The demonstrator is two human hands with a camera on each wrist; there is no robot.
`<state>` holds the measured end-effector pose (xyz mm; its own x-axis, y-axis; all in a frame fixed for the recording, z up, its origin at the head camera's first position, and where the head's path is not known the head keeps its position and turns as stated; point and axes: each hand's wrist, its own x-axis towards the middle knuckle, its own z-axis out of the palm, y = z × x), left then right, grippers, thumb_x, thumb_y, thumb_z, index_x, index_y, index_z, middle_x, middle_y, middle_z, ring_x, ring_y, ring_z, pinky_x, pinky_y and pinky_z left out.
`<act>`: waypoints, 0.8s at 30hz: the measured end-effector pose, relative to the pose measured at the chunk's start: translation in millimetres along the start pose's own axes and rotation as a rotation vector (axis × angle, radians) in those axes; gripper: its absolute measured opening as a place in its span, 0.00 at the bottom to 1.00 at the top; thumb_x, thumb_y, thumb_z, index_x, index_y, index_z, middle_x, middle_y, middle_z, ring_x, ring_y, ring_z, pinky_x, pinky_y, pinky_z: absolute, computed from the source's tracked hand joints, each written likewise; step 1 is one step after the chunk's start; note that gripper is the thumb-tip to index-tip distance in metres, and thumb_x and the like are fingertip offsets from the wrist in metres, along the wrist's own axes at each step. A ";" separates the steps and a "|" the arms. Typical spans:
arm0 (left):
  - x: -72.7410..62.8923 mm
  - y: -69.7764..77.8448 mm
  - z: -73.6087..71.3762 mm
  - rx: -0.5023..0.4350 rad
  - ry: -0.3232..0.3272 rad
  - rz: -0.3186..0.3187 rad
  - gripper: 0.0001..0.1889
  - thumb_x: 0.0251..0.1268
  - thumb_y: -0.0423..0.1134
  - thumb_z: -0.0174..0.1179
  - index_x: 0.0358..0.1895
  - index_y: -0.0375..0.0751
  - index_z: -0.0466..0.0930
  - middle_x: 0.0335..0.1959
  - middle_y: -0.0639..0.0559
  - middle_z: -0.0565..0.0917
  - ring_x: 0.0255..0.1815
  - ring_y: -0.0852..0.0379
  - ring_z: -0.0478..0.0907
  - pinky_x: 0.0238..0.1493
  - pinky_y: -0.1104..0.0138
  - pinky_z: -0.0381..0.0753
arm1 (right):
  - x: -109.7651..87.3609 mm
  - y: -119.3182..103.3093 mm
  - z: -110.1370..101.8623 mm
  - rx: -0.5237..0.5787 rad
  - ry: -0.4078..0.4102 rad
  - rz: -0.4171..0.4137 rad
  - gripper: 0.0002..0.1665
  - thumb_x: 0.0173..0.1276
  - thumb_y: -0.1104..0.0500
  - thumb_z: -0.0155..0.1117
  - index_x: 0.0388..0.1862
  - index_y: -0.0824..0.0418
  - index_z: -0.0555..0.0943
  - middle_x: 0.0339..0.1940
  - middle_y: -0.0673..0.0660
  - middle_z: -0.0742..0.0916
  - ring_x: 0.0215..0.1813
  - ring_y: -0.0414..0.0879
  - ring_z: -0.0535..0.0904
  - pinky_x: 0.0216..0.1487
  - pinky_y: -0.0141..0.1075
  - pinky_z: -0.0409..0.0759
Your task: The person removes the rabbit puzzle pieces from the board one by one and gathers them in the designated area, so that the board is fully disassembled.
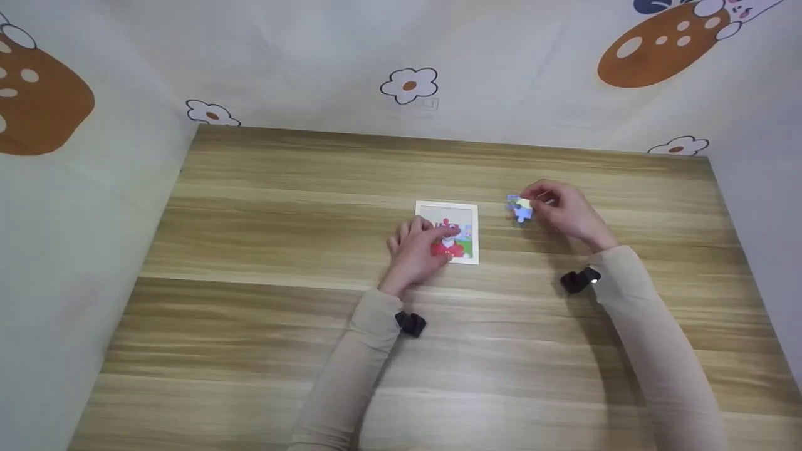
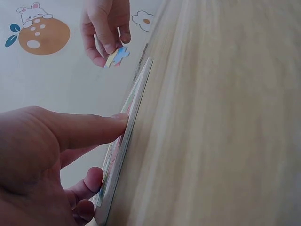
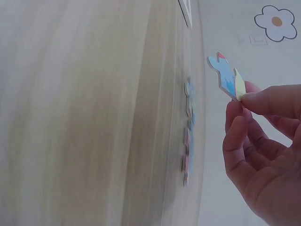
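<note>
A small jigsaw puzzle (image 1: 463, 245) with a red animal figure lies partly filled in a white-rimmed puzzle frame (image 1: 475, 235). My left hand (image 1: 415, 254) rests over its left side, one extended digit pressing the picture and other fingertips by the frame's edge. To the right, my right hand (image 1: 567, 212) pinches a blue and yellow puzzle piece (image 3: 226, 77) between thumb and fingertips. That piece is above the table in the right wrist view. Below it, several loose puzzle pieces (image 3: 190, 101) lie on the wood, mostly hidden by the right hand in the head view.
The wood-grain table (image 1: 263, 250) meets a pale wall sheet (image 1: 313, 69) printed with flowers and orange shapes along its back edge. Side walls (image 1: 81, 250) stand left and right. Each wrist carries a small black camera (image 1: 411, 324).
</note>
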<state>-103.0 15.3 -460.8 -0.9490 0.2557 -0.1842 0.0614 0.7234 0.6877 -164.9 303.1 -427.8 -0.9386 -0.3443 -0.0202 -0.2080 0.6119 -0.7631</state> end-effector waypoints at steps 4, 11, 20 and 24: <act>0.1 -0.6 0.8 -0.001 0.008 0.007 0.27 0.54 0.40 0.69 0.59 0.66 0.79 0.45 0.56 0.64 0.50 0.52 0.56 0.51 0.54 0.50 | -4.2 1.6 -10.0 -0.019 -0.009 0.029 0.14 0.69 0.70 0.53 0.51 0.70 0.79 0.48 0.66 0.83 0.46 0.53 0.77 0.43 0.30 0.72; -0.5 -1.0 0.4 -0.001 0.012 0.009 0.26 0.55 0.40 0.69 0.59 0.66 0.79 0.46 0.55 0.64 0.51 0.51 0.56 0.52 0.54 0.50 | -8.6 9.0 -22.8 -0.050 0.018 0.056 0.15 0.69 0.70 0.50 0.50 0.69 0.80 0.47 0.65 0.83 0.45 0.52 0.77 0.39 0.29 0.73; -0.5 -1.6 0.7 -0.006 0.014 0.015 0.26 0.54 0.40 0.69 0.59 0.65 0.79 0.47 0.55 0.65 0.52 0.51 0.57 0.54 0.53 0.51 | -12.8 21.4 -32.5 -0.088 0.050 0.054 0.15 0.68 0.71 0.49 0.48 0.70 0.80 0.46 0.65 0.83 0.45 0.52 0.76 0.39 0.28 0.72; -0.4 -1.2 0.5 -0.001 0.014 0.013 0.27 0.54 0.39 0.69 0.59 0.65 0.79 0.47 0.55 0.66 0.52 0.51 0.57 0.53 0.53 0.51 | -13.5 27.2 -35.9 -0.101 0.065 0.078 0.15 0.68 0.71 0.49 0.48 0.70 0.80 0.46 0.65 0.83 0.44 0.51 0.75 0.40 0.28 0.70</act>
<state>-102.6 14.6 -461.9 -0.9525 0.2557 -0.1654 0.0731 0.7193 0.6909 -167.7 349.9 -425.1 -0.9682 -0.2481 -0.0327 -0.1572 0.7049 -0.6917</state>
